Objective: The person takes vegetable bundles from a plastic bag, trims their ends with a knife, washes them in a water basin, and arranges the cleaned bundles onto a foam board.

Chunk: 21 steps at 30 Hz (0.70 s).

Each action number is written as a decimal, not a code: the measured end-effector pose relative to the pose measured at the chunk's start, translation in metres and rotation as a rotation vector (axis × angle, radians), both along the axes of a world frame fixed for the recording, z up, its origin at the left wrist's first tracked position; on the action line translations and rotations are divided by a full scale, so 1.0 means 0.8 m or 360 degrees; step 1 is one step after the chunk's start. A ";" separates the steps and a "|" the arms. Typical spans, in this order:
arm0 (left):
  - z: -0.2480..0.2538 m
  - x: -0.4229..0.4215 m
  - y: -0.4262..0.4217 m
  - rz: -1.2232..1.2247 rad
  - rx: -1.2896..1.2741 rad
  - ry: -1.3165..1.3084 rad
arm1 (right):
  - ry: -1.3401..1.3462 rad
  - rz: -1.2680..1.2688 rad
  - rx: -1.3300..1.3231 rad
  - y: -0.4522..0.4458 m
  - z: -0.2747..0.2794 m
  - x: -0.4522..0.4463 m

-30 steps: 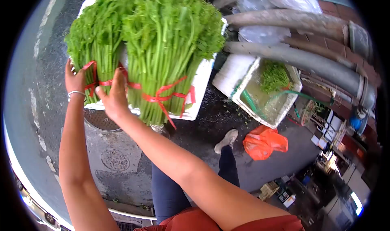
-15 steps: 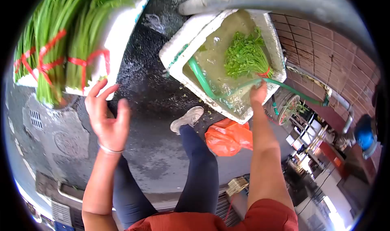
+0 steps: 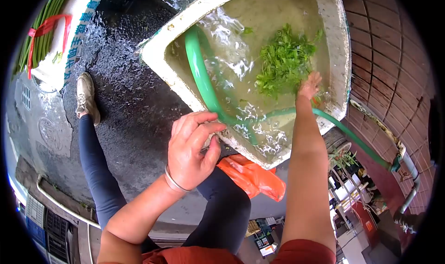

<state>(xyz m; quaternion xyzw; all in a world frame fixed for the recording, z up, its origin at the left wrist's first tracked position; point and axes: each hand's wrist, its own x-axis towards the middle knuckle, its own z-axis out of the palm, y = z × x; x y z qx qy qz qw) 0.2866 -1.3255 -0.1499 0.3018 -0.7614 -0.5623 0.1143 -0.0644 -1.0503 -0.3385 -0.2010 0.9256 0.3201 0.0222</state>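
My right hand reaches into the cloudy water of a white foam box. It rests, fingers stretched out, against the stem end of a bunch of celery-like leafy greens; part of a red tie shows beside the wrist. Loosely curved and holding nothing, my left hand is at the box's near left rim, thumb apart from the fingers. Whether it touches the rim I cannot tell. A green hose loops through the water and leaves over the right rim.
At upper left, long green stalks tied with red ribbon lie on a white foam surface. An orange plastic bag sits on the ground below the box. A tiled wall rises at right; the dark pavement is wet.
My left hand has moved right, from near the tied stalks to the box rim. My right hand has gone from the hose by the rim onto the greens. My view has shifted closer to the box.
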 end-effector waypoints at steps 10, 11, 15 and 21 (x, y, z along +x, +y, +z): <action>0.017 0.022 0.015 -0.0071 0.0223 0.0003 | -0.0380 0.0264 -0.0176 -0.088 0.124 0.016; 0.024 0.022 0.014 -0.0118 0.0268 -0.0030 | -0.0408 0.0323 -0.0135 -0.106 0.143 0.017; 0.056 0.023 -0.014 -0.0176 0.0327 -0.0095 | -0.0521 0.0447 0.0015 -0.181 0.238 0.022; 0.109 0.047 -0.069 -0.0222 0.0360 -0.0218 | -0.0768 0.0056 0.0276 -0.259 0.339 0.061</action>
